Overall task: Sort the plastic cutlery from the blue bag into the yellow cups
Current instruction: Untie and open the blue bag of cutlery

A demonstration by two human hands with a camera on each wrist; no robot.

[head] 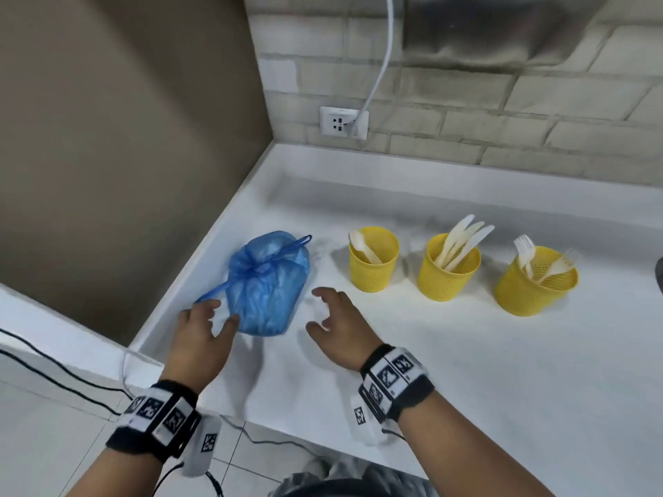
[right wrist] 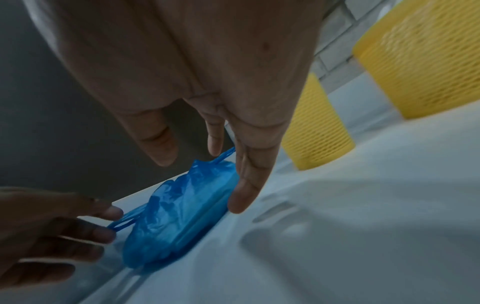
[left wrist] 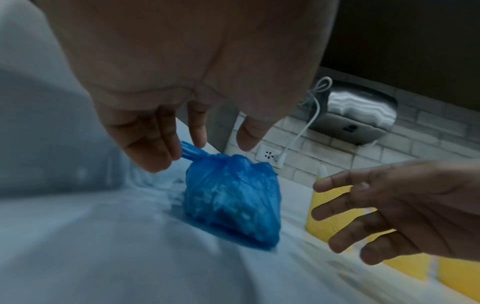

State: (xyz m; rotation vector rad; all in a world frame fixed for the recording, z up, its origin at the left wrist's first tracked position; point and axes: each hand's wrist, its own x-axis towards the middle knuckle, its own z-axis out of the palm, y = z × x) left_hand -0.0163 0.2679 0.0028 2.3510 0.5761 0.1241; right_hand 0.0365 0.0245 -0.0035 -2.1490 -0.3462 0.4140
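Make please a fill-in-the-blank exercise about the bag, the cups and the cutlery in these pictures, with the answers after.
1. The blue bag lies on the white counter, tied ____ at its top.
2. ____ yellow cups stand in a row beside it.
3. The middle cup holds ____.
4. The right cup holds ____.

Answers: shut; three; knives; forks

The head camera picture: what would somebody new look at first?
Probably the blue bag, tied shut on the white counter near the corner, with the left hand and right hand open on either side of it. Next come the three yellow cups in a row to its right: one holds spoons, the middle one knives, the far one forks.
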